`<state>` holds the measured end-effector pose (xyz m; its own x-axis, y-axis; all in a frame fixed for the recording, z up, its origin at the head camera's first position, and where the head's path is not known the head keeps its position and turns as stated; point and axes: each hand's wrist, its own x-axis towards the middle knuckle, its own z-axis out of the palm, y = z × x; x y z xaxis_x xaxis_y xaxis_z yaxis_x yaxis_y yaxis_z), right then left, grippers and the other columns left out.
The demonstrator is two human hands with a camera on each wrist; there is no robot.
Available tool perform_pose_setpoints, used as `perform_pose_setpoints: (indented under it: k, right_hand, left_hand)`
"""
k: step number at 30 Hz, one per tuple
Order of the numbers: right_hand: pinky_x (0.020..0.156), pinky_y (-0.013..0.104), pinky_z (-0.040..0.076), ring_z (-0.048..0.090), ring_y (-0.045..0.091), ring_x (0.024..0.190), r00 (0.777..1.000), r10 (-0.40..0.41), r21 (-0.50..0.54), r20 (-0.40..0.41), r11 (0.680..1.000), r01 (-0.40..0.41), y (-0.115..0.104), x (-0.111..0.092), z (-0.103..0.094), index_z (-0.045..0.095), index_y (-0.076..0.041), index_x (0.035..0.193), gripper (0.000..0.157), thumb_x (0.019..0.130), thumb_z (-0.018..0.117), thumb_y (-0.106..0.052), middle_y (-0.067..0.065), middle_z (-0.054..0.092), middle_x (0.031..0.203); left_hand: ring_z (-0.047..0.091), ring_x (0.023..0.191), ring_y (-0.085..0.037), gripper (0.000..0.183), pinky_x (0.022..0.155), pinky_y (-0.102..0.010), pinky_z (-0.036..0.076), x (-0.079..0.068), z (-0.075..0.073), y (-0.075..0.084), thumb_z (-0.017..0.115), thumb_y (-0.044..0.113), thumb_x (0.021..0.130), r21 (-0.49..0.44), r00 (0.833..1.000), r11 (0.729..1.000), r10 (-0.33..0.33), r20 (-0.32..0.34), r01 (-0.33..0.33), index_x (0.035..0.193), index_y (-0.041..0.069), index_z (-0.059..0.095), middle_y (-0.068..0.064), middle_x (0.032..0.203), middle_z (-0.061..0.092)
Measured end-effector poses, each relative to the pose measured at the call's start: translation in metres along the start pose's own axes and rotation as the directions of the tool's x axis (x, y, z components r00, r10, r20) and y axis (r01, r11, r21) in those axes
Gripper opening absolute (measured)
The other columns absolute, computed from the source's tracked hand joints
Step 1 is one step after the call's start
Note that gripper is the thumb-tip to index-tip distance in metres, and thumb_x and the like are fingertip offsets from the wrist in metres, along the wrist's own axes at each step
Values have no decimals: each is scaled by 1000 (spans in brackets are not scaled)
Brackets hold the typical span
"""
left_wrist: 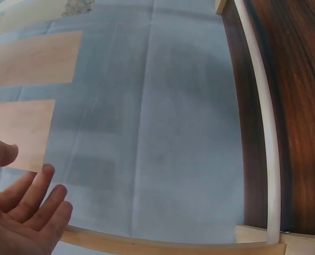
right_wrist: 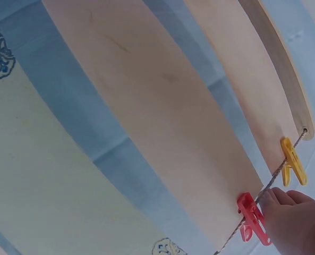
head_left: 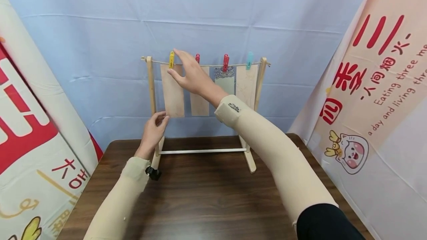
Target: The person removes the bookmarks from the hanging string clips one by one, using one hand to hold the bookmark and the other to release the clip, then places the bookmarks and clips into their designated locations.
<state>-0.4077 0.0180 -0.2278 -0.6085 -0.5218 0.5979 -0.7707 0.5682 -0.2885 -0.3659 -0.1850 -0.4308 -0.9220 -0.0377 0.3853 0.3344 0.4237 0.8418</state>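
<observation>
A pale paper strip [head_left: 172, 95] hangs at the left end of a cord, held at its top by a yellow clothespin [head_left: 171, 59]. My right hand [head_left: 193, 74] is beside this clothespin, thumb and index finger spread apart, with nothing gripped between them. Down at the strip's lower left corner is my left hand [head_left: 154, 130]. In the left wrist view its fingertips [left_wrist: 48, 170] are right at the corner of the strip, and the thumb stands away from them. Its other fingers are loosely bent.
The cord runs between two posts of a wooden rack [head_left: 151, 84] on a dark brown table [head_left: 207, 195]. Further right hang more strips under a red clothespin [head_left: 225, 62], another red one [right_wrist: 251, 218] and a light blue one [head_left: 249, 60]. A white rod [head_left: 203, 151] joins the rack's feet.
</observation>
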Motion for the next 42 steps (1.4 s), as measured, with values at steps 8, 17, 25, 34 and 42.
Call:
perform_pose_setpoints:
  k: [8, 17, 25, 34, 42]
  right_hand:
    - [129, 28, 25, 31, 21, 160, 997, 60, 23, 58, 998, -61, -2, 7, -3, 29, -3, 168, 75, 110, 62, -37, 13, 36, 172]
    - [119, 25, 41, 50, 26, 148, 997, 74, 154, 37, 985, -78, -5, 10, -1, 33, 1, 165, 65, 111, 62, -21, 17, 49, 161]
    - [112, 24, 47, 60, 23, 137, 991, 136, 188, 15, 973, -137, -5, 12, 0, 39, -2, 164, 59, 112, 61, -20, 13, 62, 147]
    - [102, 25, 52, 67, 20, 119, 987, 156, 233, -35, 962, -143, -6, 15, 4, 53, -4, 156, 49, 111, 62, -22, 10, 69, 129]
    - [100, 24, 52, 68, 18, 114, 981, 169, 273, -93, 952, -138, -2, 16, 7, 62, -5, 147, 41, 110, 64, -22, 8, 72, 123]
  left_hand:
    - [62, 132, -39, 41, 117, -51, 46, -3, 2, 2, 63, 30, 111, -14, 1000, 1000, -15, -9, 15, 141, 1, 65, -22, 135, 68]
    - [68, 114, -38, 27, 103, -52, 53, -5, 1, 2, 67, 20, 109, 36, 998, 999, -6, -66, 9, 127, -1, 72, -22, 122, 73]
    - [71, 109, -36, 26, 94, -47, 55, -5, 4, 1, 68, 21, 109, 35, 996, 999, -13, -85, 16, 124, 1, 74, -20, 115, 78]
    - [74, 101, -33, 20, 93, -45, 56, -5, 3, 0, 70, 17, 107, 77, 994, 997, 26, -106, -18, 118, 1, 77, -17, 110, 80]
    - [75, 102, -33, 20, 91, -47, 58, -5, 0, -1, 71, 17, 107, 83, 993, 996, 35, -111, -26, 119, 2, 77, -17, 110, 80]
